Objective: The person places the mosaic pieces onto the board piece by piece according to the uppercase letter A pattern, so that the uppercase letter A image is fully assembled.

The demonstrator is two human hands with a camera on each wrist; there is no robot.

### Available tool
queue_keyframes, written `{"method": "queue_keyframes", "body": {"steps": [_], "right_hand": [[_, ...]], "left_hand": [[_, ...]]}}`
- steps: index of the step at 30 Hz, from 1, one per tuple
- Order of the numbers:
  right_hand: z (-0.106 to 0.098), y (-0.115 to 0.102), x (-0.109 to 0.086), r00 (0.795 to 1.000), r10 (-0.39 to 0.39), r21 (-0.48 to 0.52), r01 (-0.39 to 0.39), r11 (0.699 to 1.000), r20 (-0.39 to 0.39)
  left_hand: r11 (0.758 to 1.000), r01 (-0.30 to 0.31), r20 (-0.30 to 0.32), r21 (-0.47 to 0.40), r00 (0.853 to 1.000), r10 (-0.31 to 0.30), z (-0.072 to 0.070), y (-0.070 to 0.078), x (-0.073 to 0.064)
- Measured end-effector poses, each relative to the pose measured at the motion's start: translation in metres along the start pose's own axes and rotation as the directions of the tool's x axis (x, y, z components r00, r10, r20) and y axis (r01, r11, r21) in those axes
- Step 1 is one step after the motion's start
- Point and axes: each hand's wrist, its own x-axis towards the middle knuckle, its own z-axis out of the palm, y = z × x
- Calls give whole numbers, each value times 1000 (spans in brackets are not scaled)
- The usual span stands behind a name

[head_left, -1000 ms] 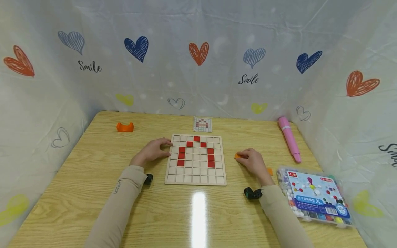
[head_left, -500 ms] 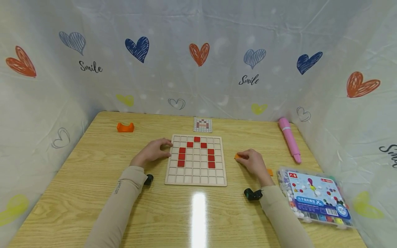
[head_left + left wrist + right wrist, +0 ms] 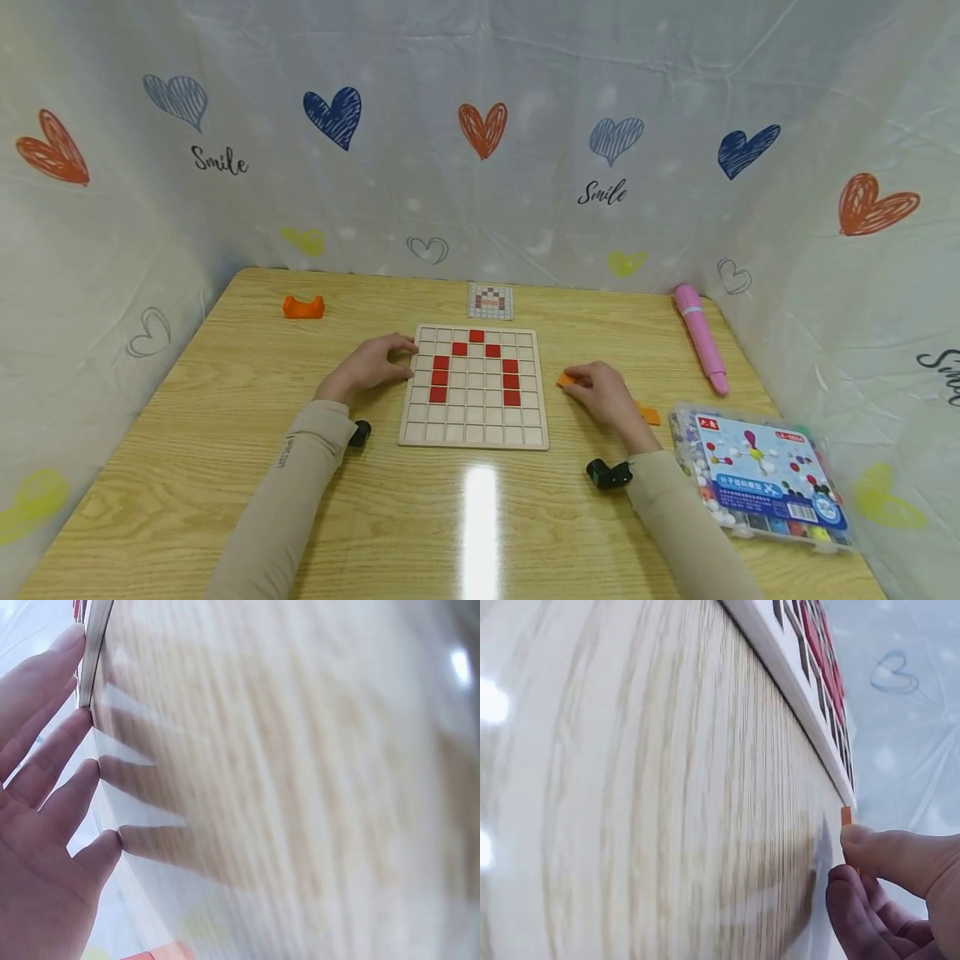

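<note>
A wooden grid board (image 3: 474, 421) lies mid-table, with several red square tiles (image 3: 440, 378) set in its cells in an arch shape. My left hand (image 3: 367, 367) rests at the board's left edge, its fingers spread; in the left wrist view the fingertips of the left hand (image 3: 45, 817) touch the table and the board's side. Right of the board, my right hand (image 3: 600, 390) pinches an orange tile (image 3: 565, 380) between thumb and fingers. The right wrist view shows the orange tile (image 3: 846, 816) edge-on. Another orange piece (image 3: 648, 413) lies partly hidden behind the right wrist.
A small pattern card (image 3: 491, 302) lies beyond the board. An orange holder (image 3: 303, 307) stands at the back left. On the right are a pink pen-shaped object (image 3: 701, 339) and a clear box of molecule-model parts (image 3: 761, 475). Printed curtains surround the table.
My right hand has shifted slightly left toward the board with the orange tile, uncovering more of the orange piece behind the wrist. The left hand has stayed in place.
</note>
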Motion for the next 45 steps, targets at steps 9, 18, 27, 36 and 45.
{"method": "queue_keyframes", "body": {"steps": [9,18,27,36,45], "right_hand": [[4,-30,3,1000,-7,108,7,994,4],[16,-64,19,993,-96,90,90,992,69],[42,-88,36,968,-183,68,174,982,169],[62,-108,47,958,-224,40,220,975,180],[78,-116,57,953,-240,-11,246,969,183]], "left_hand": [[1000,-6,4,-5,1000,6,-1,0,0],[1000,3,0,-6,1000,-3,-2,1,-1],[1000,6,-5,-5,1000,-6,-2,3,-2],[1000,6,-3,7,1000,-6,-1,4,-1],[1000,-2,-6,13,1000,3,-2,1,0]]}}
